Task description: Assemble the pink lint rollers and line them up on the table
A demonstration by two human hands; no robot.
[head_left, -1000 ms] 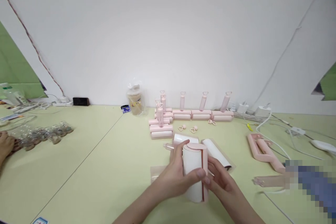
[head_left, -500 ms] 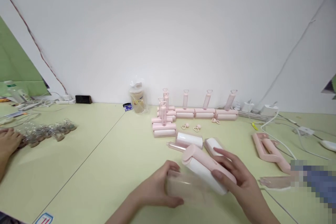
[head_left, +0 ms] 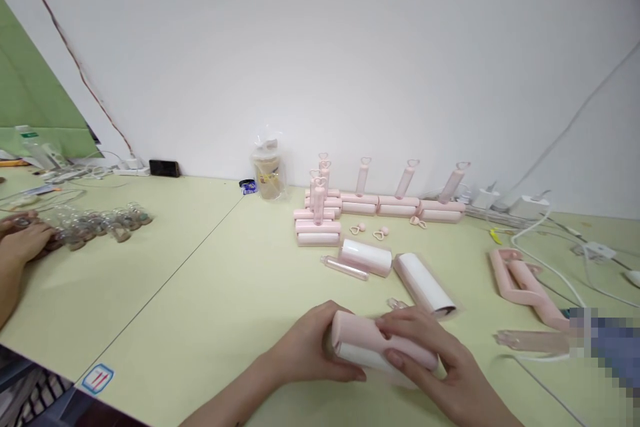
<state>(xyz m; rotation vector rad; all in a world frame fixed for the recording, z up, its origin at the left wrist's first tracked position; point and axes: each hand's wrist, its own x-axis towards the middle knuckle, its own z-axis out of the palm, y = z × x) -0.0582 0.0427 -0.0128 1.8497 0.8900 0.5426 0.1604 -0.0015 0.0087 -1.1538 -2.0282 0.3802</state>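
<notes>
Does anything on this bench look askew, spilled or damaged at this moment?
Nothing looks spilled or broken. Both hands, left hand and right hand, grip a pink lint roller lying flat. The only irregularity: the far-right roller handle in the back row leans more than the others.

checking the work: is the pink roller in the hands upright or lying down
Lying down: the pink roller lies lengthwise across the table, left hand at one end, right hand over the other.

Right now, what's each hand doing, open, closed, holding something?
Left hand: closed around the left end of the pink lint roller.
Right hand: closed over the same roller's right part.
</notes>
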